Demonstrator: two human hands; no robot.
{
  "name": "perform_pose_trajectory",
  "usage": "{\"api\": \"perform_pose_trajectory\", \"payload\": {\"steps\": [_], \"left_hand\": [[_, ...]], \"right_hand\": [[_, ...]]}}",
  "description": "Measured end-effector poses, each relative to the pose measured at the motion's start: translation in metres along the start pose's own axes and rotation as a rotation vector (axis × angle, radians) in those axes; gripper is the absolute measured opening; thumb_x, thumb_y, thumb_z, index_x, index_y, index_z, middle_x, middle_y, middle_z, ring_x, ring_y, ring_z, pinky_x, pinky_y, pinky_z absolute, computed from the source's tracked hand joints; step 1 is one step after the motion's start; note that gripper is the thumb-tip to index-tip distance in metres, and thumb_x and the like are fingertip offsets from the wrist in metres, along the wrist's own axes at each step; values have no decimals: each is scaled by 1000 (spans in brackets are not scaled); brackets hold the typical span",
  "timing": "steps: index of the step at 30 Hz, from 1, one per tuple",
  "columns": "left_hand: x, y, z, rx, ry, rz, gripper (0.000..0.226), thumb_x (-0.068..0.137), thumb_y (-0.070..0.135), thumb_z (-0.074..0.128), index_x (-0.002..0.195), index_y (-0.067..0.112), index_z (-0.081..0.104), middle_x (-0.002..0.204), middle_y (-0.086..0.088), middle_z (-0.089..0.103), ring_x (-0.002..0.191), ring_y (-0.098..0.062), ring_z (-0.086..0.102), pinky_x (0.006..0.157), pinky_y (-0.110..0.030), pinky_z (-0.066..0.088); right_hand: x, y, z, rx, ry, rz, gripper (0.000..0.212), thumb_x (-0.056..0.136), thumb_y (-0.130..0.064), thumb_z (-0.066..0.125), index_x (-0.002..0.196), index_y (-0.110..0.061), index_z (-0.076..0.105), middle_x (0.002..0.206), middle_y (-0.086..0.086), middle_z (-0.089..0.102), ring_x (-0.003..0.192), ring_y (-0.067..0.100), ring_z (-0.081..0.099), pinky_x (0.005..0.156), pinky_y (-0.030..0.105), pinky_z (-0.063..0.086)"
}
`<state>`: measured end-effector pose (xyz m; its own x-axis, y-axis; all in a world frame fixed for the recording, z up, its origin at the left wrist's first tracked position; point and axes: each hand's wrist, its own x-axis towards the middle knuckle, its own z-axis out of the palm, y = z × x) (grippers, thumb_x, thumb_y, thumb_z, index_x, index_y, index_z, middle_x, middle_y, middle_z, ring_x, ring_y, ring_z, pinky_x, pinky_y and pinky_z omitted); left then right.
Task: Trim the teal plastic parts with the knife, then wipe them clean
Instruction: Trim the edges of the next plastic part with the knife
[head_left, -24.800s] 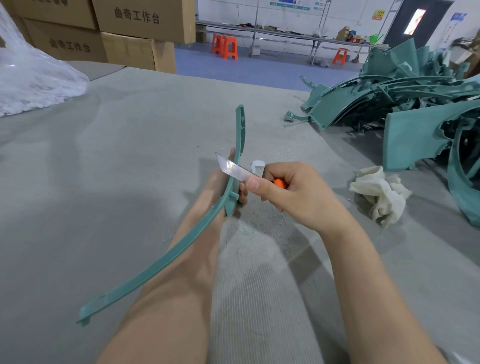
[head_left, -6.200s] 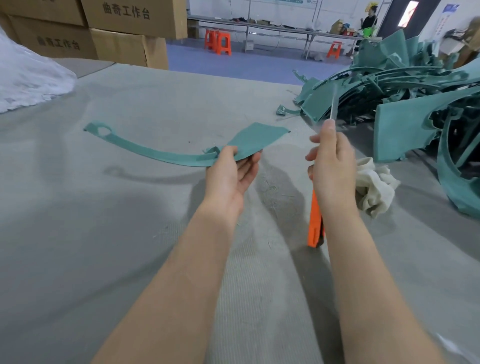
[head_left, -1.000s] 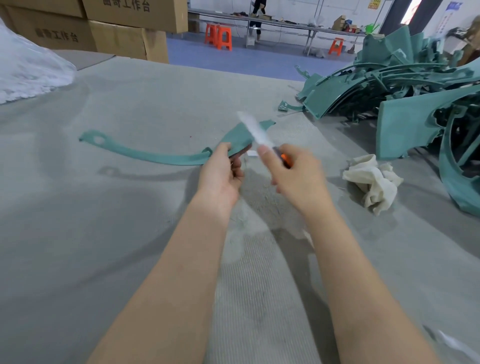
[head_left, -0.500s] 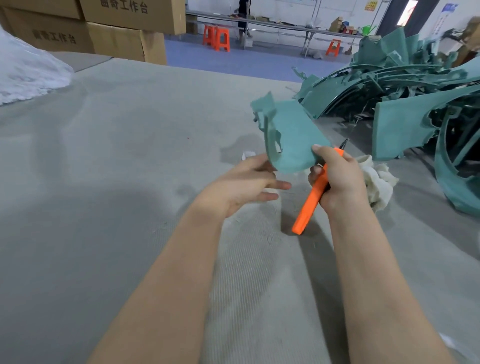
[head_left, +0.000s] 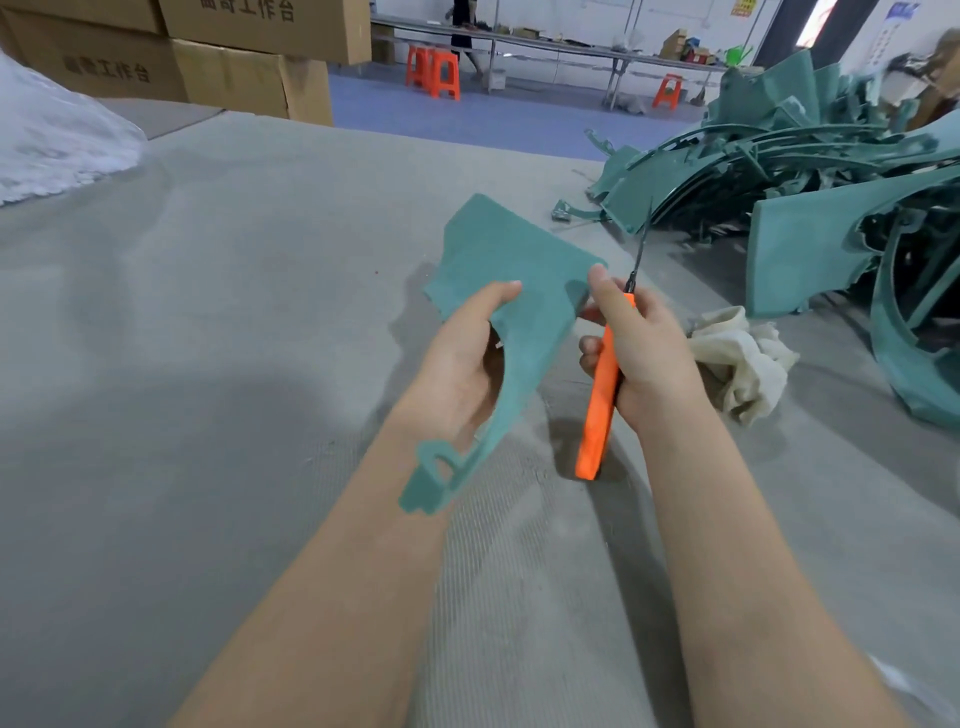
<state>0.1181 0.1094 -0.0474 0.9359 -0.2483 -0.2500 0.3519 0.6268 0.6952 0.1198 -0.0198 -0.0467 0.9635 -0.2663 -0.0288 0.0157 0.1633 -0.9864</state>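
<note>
My left hand (head_left: 457, 358) grips the teal part (head_left: 514, 270); my right hand (head_left: 639, 343) holds the orange knife (head_left: 597, 410), blade up. I'd steady the edge, shaving away from myself.

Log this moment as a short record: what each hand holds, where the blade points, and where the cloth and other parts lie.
left hand: holds teal part above the table
right hand: grips knife by its orange handle, thumb at the part's edge
blade: points up and away, right of the part
cloth: crumpled on table, right of right hand
pile: more teal parts, far right
</note>
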Motion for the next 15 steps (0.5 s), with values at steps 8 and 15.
{"api": "perform_pose_trajectory", "payload": {"steps": [8, 15], "left_hand": [[0, 11, -5, -568, 38, 172, 17, 88, 9, 61, 72, 4, 64, 73, -8, 69, 64, -18, 65, 62, -25, 57], [0, 11, -2, -512, 18, 135, 6, 89, 2, 54, 85, 4, 57, 88, -8, 60, 71, -15, 58, 55, -18, 56]], "right_hand": [[-2, 1, 1, -530, 114, -364, 50, 99, -50, 39, 86, -6, 59, 65, 8, 61, 50, 20, 55, 53, 36, 46], [-7, 5, 7, -762, 74, -532, 62, 99, -52, 37, 81, 3, 60, 69, 19, 62, 67, 33, 57, 66, 46, 49]]}}
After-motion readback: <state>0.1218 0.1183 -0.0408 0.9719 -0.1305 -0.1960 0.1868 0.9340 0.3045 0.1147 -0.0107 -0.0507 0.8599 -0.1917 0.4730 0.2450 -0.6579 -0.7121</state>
